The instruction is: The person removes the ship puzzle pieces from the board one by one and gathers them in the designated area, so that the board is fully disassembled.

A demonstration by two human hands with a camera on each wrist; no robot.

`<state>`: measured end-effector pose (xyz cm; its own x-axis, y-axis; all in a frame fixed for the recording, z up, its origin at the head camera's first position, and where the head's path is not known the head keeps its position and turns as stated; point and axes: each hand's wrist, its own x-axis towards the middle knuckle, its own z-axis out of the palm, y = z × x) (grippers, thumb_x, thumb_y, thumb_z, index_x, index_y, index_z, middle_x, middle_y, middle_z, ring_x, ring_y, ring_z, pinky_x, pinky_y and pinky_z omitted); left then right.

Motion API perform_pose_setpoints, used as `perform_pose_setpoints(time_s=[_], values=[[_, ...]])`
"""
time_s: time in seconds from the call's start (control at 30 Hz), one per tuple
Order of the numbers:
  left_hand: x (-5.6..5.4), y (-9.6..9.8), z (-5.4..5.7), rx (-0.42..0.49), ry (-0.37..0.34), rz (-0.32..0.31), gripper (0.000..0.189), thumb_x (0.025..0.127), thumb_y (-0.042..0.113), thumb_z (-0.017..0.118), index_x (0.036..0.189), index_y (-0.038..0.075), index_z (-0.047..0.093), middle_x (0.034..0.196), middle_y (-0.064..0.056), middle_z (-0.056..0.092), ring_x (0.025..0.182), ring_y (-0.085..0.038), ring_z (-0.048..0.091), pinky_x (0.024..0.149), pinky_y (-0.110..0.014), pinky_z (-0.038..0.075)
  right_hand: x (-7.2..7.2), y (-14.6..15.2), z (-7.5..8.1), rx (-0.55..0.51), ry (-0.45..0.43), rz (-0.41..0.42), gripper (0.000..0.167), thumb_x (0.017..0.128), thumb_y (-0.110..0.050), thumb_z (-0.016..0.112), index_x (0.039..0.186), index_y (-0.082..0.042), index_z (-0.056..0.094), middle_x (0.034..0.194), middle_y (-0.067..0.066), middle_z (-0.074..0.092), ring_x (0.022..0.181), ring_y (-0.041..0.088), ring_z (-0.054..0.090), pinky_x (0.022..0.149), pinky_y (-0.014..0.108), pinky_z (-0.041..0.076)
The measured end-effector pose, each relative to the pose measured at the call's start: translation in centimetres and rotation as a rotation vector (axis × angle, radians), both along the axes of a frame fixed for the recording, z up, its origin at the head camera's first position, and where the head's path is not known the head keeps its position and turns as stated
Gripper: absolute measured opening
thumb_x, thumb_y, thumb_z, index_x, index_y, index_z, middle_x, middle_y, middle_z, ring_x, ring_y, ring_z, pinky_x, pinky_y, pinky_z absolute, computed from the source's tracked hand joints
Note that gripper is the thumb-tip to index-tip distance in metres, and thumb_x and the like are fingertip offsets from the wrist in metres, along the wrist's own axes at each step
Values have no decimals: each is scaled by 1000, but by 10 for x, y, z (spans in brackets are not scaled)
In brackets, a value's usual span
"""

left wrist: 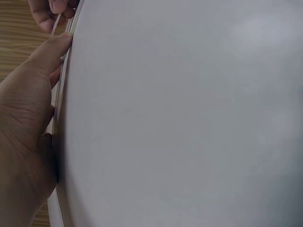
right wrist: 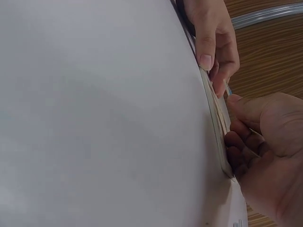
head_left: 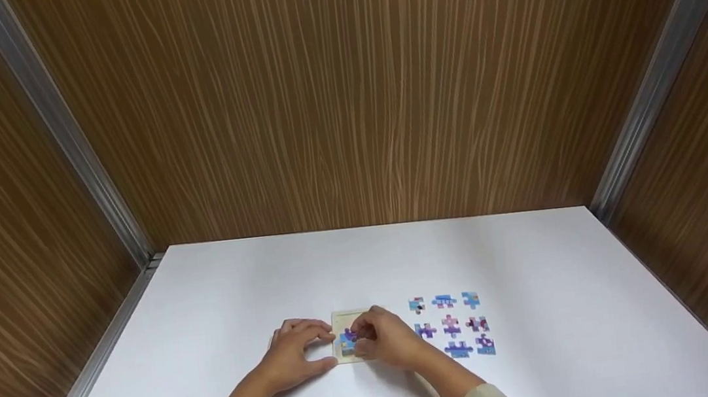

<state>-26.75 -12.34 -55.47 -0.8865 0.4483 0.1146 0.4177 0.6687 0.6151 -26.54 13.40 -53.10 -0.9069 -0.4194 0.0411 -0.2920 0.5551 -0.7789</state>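
A shallow, pale puzzle tray [head_left: 343, 318] lies on the white table between the two hands. Colourful blue and purple jigsaw pieces [head_left: 347, 344] show in its lower left part. At the tray's left edge my left hand [head_left: 298, 352] rests its thumb and fingertips, the thumb near the lower corner. My right hand [head_left: 390, 339] is over the tray and pinches a jigsaw piece [right wrist: 227, 88] between thumb and fingers. That piece stands tilted, its thin edge [left wrist: 56, 23] showing in the left wrist view. The right hand hides much of the tray.
Several loose jigsaw pieces [head_left: 451, 325] lie in rough rows right of the tray, close to the right forearm. The white table [head_left: 238, 283] is bordered by wood-grain panels [head_left: 343, 94] at the back and sides, with metal posts [head_left: 67, 130] in the corners.
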Motion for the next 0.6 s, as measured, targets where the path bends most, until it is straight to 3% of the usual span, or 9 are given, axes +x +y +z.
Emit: perform_pose_setpoints(time_s=[0.37, 0.6], values=[[1, 1, 2, -8, -28, 10, 45, 91, 50, 83, 125, 22, 77, 148, 6, 66, 142, -31, 47, 119, -67, 30, 4, 18, 5, -7, 79, 2, 22, 92, -7, 83, 112, -5, 74, 107, 5, 66, 100, 16, 65, 91, 27, 58], [0, 0, 0, -13, -33, 18, 45, 90, 51, 83, 124, 23, 77, 147, 7, 66, 142, -32, 46, 118, -67, 31, 3, 30, 4, 20, 58, -7, 22, 91, -10, 85, 111, -8, 75, 107, 5, 66, 99, 18, 67, 90, 27, 59]])
